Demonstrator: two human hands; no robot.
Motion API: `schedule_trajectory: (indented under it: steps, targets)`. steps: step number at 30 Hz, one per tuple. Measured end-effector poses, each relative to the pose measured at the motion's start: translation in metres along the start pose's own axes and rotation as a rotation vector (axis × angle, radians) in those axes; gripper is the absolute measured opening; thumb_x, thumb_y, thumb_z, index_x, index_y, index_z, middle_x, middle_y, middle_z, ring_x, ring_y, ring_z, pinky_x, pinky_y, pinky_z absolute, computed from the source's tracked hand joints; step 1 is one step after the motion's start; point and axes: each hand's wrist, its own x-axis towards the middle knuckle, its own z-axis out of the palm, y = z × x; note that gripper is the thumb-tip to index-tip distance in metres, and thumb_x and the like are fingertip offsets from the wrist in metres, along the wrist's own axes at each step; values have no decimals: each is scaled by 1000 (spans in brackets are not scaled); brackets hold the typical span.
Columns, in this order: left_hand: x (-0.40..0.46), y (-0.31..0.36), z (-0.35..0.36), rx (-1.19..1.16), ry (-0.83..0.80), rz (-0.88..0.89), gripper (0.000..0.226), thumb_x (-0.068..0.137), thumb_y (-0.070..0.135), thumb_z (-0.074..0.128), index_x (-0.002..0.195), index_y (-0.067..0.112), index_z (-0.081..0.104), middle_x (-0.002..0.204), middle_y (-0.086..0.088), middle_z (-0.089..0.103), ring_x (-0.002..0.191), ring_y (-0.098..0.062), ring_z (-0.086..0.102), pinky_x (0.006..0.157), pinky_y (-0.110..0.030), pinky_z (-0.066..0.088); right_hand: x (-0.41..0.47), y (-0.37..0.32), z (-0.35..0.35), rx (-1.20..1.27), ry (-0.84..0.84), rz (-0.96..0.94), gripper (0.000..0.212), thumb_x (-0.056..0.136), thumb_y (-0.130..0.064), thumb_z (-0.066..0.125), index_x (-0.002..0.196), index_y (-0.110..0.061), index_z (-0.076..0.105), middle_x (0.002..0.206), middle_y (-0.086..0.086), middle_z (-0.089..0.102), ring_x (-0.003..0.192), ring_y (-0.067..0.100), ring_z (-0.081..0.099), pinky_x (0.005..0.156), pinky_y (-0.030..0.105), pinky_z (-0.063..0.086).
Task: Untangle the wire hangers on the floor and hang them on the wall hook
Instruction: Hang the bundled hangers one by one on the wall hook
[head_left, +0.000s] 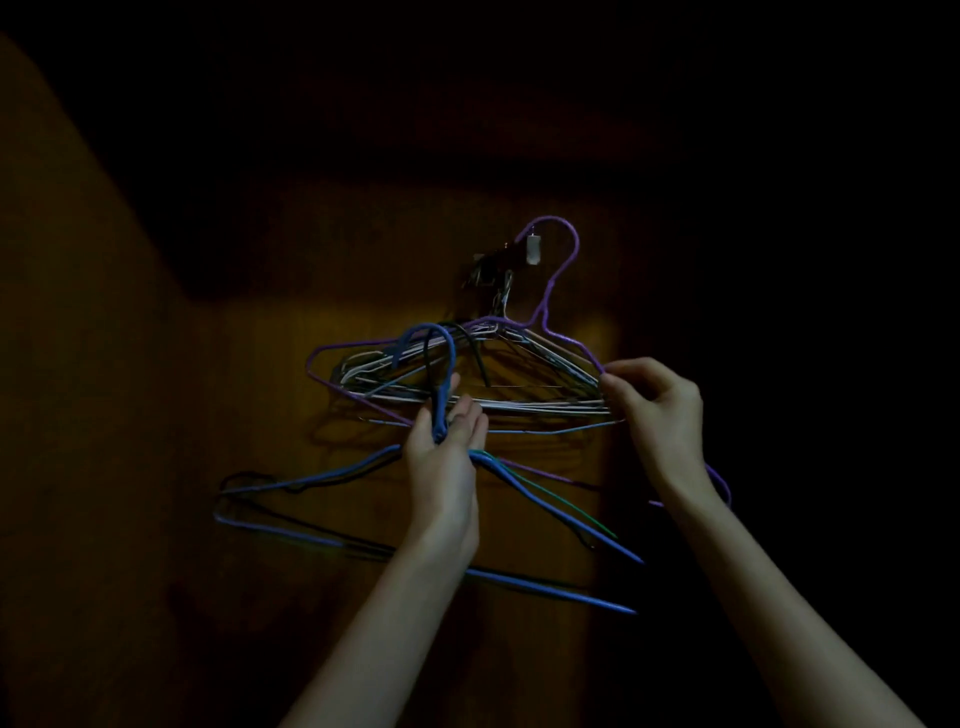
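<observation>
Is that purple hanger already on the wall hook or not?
On: the purple hanger has its top loop over the wall hook, while the right hand pinches its shoulder.

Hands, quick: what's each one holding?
Left hand: grips the neck of a blue wire hanger.
Right hand: pinches the shoulder of a purple wire hanger on the wall hook.

— What do we see behind both hands?
— A dim brown wooden wall (270, 364), lit warm around them.
— And above them?
— We see only a dark shadow (467, 104) across it.
</observation>
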Motion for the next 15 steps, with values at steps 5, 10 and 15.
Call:
schedule_trajectory:
  steps: [5, 10, 15]
  targets:
    - [11, 1, 0, -97, 62, -4, 65, 93, -16, 35, 149, 12, 18, 141, -23, 42, 128, -28, 46, 104, -32, 38, 34, 24, 28, -92, 25, 2, 9, 85, -19, 66, 92, -21, 70, 86, -4, 69, 84, 13, 65, 78, 43, 55]
    - [27, 0, -4, -74, 37, 25, 76, 86, -27, 29, 149, 15, 19, 146, -24, 34, 133, -33, 39, 103, -36, 37, 65, 39, 51, -176, 25, 17, 12, 86, -23, 65, 97, -23, 71, 92, -5, 70, 86, 10, 63, 76, 38, 54]
    - [36, 3, -5, -81, 2, 26, 82, 84, -29, 28, 149, 21, 18, 149, -15, 32, 136, -27, 37, 102, -44, 41, 86, 52, 70, -285, -7, 54, 14, 88, -25, 62, 99, -25, 70, 97, -5, 69, 84, 5, 54, 74, 33, 50]
